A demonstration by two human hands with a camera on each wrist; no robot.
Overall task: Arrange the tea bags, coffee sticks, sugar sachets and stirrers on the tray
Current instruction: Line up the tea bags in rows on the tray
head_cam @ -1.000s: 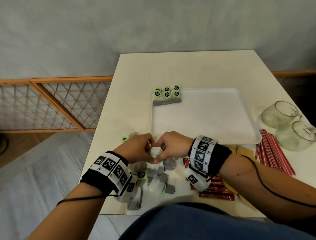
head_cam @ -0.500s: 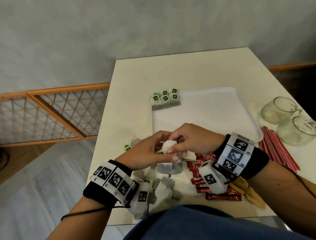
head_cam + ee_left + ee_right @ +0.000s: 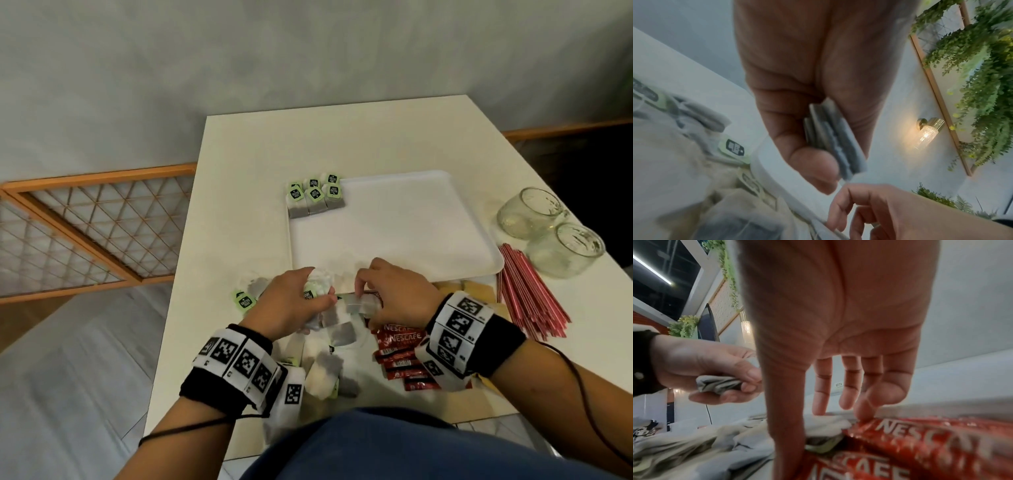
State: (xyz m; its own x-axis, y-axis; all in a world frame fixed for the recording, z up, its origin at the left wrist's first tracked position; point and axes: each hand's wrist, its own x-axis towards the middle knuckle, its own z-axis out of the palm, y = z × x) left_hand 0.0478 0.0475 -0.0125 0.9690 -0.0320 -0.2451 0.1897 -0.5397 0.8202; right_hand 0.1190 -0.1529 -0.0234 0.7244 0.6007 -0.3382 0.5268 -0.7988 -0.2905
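Observation:
My left hand (image 3: 294, 303) hovers just above the table's near half and grips a small stack of tea bags (image 3: 835, 139) between thumb and fingers. To its right, my right hand (image 3: 387, 294) reaches down into the loose tea bags (image 3: 342, 334). Its thumb and straight fingertips pinch one tea bag (image 3: 826, 424) beside the red coffee sticks (image 3: 920, 436). The white tray (image 3: 404, 226) lies beyond both hands, with several green-tagged tea bags (image 3: 315, 198) lined up in its far left corner. Red stirrers (image 3: 527, 294) and tan sugar sachets (image 3: 474, 289) lie to the right.
Two empty glass cups (image 3: 529, 212) (image 3: 567, 251) stand at the table's right edge beyond the stirrers. One tea bag (image 3: 245, 301) lies near the left table edge. A wooden lattice gate (image 3: 85, 226) stands on the floor to the left.
Both hands first rose with the tea bags. Since then the right hand has let go of the stack and dropped back to the loose pile, while the left keeps the stack.

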